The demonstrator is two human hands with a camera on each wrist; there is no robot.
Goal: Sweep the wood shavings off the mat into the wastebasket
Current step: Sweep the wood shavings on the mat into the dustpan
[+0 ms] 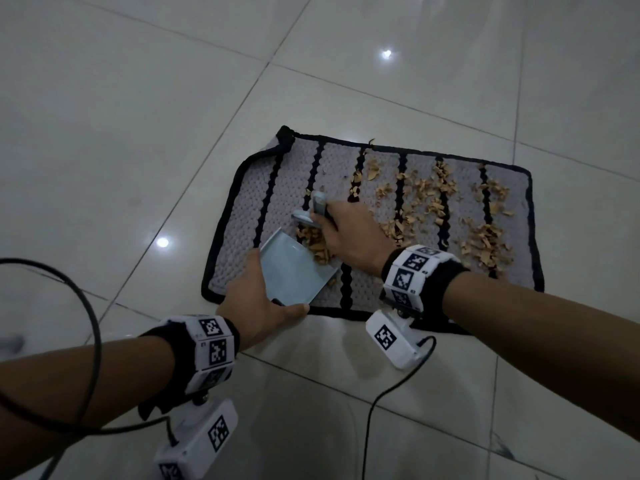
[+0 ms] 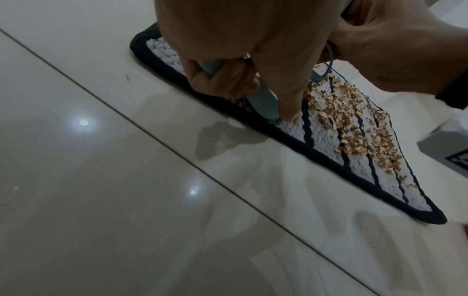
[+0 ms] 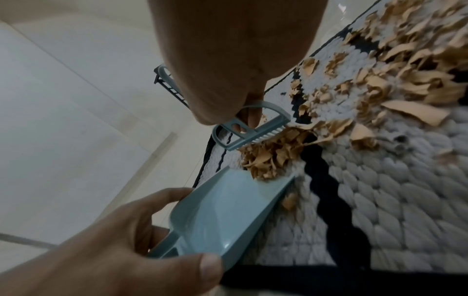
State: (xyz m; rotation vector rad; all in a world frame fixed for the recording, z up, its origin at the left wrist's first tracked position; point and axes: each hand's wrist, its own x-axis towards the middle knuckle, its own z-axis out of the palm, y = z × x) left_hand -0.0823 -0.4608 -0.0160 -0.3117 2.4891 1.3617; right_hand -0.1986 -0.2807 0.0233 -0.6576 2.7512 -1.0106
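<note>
Pale-blue plastic: the left hand (image 1: 256,306) grips a dustpan (image 1: 294,268) at the mat's (image 1: 242,202) near-left edge, thumb and fingers curled round it. The right hand (image 1: 349,237) clasps a small brush (image 3: 249,128) against a heap of shavings (image 3: 271,158) at the pan's lip. Only the right wrist view shows the bristles; only the head view shows shavings spread across the mat's right half.

My head camera looks steeply down at the mat (image 1: 381,216) on the floor; both wrist cameras share it, close and low.
</note>
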